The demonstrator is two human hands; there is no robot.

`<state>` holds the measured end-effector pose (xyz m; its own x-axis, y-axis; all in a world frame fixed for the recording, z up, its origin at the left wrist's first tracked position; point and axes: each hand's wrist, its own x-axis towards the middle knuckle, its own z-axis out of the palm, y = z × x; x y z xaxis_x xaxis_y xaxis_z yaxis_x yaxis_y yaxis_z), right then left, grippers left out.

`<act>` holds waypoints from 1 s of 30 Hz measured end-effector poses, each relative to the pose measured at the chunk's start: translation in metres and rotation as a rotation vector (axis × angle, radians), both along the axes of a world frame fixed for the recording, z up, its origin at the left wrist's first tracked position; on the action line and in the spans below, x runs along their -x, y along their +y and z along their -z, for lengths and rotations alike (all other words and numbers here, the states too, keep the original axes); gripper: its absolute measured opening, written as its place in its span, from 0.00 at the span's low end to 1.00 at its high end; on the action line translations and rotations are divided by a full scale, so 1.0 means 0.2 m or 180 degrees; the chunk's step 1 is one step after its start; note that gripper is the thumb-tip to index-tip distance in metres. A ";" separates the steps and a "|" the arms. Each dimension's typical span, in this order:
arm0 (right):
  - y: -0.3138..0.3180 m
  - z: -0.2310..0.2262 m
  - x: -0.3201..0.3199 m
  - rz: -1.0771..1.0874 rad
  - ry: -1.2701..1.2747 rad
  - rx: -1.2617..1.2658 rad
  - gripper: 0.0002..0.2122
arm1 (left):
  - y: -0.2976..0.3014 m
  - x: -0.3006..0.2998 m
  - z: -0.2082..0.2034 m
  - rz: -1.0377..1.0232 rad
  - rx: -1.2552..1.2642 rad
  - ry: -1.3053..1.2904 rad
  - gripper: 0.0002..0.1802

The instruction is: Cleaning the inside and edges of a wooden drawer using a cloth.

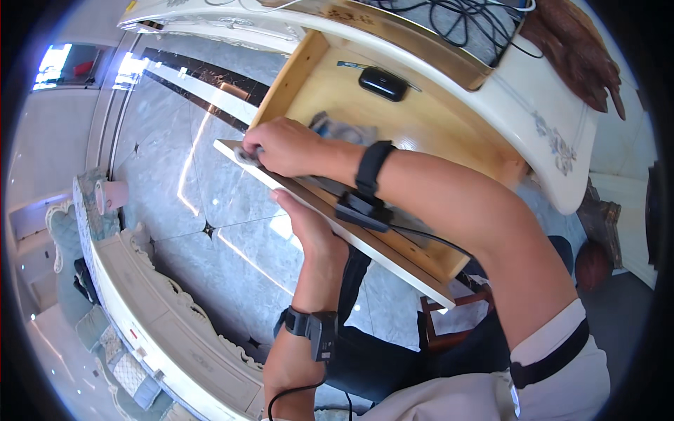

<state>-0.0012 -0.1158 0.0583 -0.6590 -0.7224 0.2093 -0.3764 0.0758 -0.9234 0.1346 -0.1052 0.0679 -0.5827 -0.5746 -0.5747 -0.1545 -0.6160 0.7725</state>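
A wooden drawer (449, 137) with a white front stands pulled out of a white cabinet (540, 133). My right hand (284, 146) is closed on a grey cloth (246, 156) at the top edge of the drawer front, near its far left corner. More crumpled grey cloth (354, 132) lies inside the drawer behind that hand; whether it is the same piece, I cannot tell. Outside the drawer, my left hand (316, 231) rests against the white front with its thumb up near the edge. Its other fingers are hidden. A black oval case (382, 83) lies deeper in the drawer, beside a thin strip.
Tangled black cables (467, 24) lie on the cabinet top, next to a brown carved figure (572, 52). A long white carved cabinet (175, 323) runs along the lower left. A small reddish wooden stool (449, 323) stands under the drawer's right end. The floor (232, 203) is glossy grey tile.
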 end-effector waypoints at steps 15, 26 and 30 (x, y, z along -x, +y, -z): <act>0.12 0.05 -0.13 -0.0029 -0.0583 0.0053 0.09 | -0.03 -0.02 0.04 -0.0087 -0.0462 0.0428 0.43; 0.15 0.04 -0.06 -0.0111 -0.0237 -0.0122 0.10 | -0.01 0.01 0.03 -0.0064 -0.0229 0.0238 0.38; 0.11 0.02 -0.01 -0.0142 -0.0454 -0.0508 0.11 | 0.00 0.05 -0.03 -0.0105 -0.0175 -0.0099 0.38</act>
<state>0.0013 -0.0940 0.0533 -0.6404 -0.7680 -0.0032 -0.2489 0.2116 -0.9451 0.1248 -0.1043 0.0747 -0.5454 -0.5601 -0.6235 -0.1570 -0.6625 0.7324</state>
